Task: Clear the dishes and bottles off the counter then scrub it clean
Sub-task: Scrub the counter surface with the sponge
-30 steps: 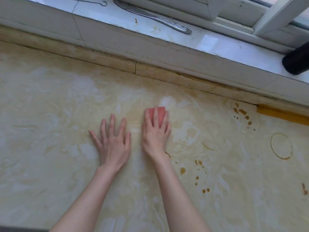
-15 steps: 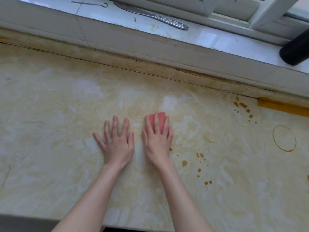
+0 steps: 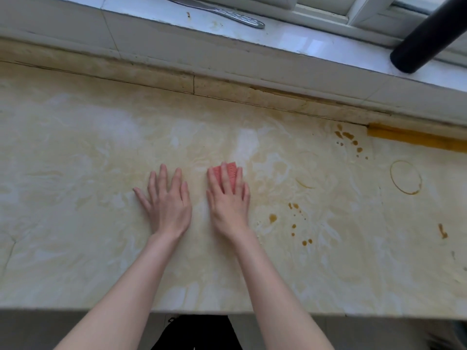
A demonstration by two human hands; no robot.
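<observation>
The cream marble counter [image 3: 75, 223] fills the view, smeared with pale wet streaks. My right hand [image 3: 228, 198] lies flat with straight fingers pressing a pink sponge [image 3: 230, 170] onto the counter near its middle; only the sponge's far end shows past my fingertips. My left hand [image 3: 168, 200] rests flat beside it, fingers spread on the bare surface, holding nothing. Brown drops [image 3: 294, 218] lie just right of my right wrist, more drops [image 3: 347, 137] sit near the back edge, and a brown ring stain [image 3: 406, 177] marks the right part.
A white tiled window sill [image 3: 316, 44] runs along the back, holding a metal utensil [image 3: 227, 15] and a black cylinder [image 3: 427, 36] at the right. An orange strip [image 3: 414, 138] lies at the back right. The counter's front edge [image 3: 328, 313] is below my forearms.
Both hands and the sponge have drawn back toward me, away from the sill. The view has tilted down, so the counter's front edge now shows.
</observation>
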